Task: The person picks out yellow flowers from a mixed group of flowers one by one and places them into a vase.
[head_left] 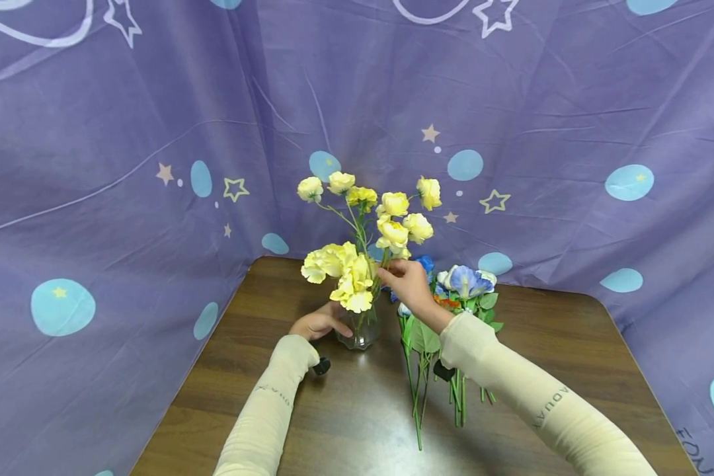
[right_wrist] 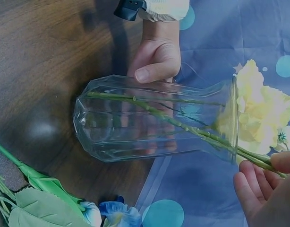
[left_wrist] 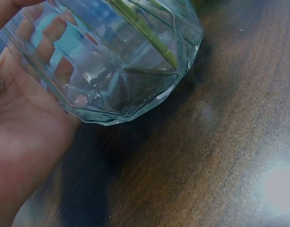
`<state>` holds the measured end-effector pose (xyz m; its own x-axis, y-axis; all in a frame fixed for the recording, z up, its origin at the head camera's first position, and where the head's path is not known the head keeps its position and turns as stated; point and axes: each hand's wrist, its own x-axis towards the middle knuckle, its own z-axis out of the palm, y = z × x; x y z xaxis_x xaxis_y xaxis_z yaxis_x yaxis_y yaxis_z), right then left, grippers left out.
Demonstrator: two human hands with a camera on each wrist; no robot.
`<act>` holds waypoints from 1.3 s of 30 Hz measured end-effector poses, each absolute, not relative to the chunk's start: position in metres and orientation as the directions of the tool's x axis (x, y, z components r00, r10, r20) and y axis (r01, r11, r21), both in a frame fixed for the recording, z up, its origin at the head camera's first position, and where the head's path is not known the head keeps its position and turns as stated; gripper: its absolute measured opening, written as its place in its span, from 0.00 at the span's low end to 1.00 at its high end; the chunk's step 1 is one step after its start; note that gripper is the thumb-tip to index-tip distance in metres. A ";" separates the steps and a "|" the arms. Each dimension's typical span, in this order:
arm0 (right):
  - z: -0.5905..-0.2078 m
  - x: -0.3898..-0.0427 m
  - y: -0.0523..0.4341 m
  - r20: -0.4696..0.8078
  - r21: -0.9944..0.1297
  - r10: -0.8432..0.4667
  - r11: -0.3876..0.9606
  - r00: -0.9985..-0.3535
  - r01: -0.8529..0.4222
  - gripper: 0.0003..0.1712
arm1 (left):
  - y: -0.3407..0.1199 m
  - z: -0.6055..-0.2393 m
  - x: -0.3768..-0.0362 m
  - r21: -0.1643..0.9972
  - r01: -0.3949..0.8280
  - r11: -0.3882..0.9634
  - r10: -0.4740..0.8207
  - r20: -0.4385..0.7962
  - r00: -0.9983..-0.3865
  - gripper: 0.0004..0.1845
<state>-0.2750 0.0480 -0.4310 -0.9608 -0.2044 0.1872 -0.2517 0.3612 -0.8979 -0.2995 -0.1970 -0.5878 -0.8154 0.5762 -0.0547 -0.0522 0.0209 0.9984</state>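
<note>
A clear faceted glass vase [head_left: 364,336] stands on the wooden table, holding yellow flowers [head_left: 355,284] whose heads fan out above the rim. My left hand [head_left: 318,324] grips the vase from its left side; through the glass its fingers [left_wrist: 46,47] show wrapped behind, near the base. Just outside the rim, my right hand [head_left: 409,285] pinches green stems [right_wrist: 251,158] between thumb and fingers. These stems run down inside the vase toward its bottom. Several paler yellow blooms [head_left: 393,231] rise above the right hand. In the head view the flower heads cover the rim.
To the right of the vase lies a bunch of blue and white flowers [head_left: 467,281] with an orange bloom [head_left: 446,302], green leaves [head_left: 424,336] and long stems pointing toward the front. A purple patterned curtain [head_left: 357,86] hangs behind and beside the table [head_left: 351,410].
</note>
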 end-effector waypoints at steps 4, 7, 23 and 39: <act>-0.429 -0.276 0.048 0.178 -0.907 -0.210 0.344 -0.961 -0.243 0.14 | -0.198 -0.587 -0.300 0.998 -0.055 0.027 0.572 -0.060 -0.818 0.44; -0.428 -0.277 0.048 0.186 -0.915 -0.218 0.318 -0.958 -0.249 0.14 | -0.200 -0.586 -0.302 0.997 -0.069 0.037 0.569 -0.078 -0.819 0.46; -0.425 -0.280 0.049 0.173 -0.921 -0.211 0.312 -0.962 -0.234 0.14 | -0.204 -0.581 -0.304 0.985 -0.144 0.098 0.531 -0.174 -0.829 0.53; -0.421 -0.279 0.057 0.152 -0.931 -0.221 0.297 -0.963 -0.215 0.15 | -0.206 -0.581 -0.303 0.974 -0.116 0.194 0.519 -0.202 -0.830 0.55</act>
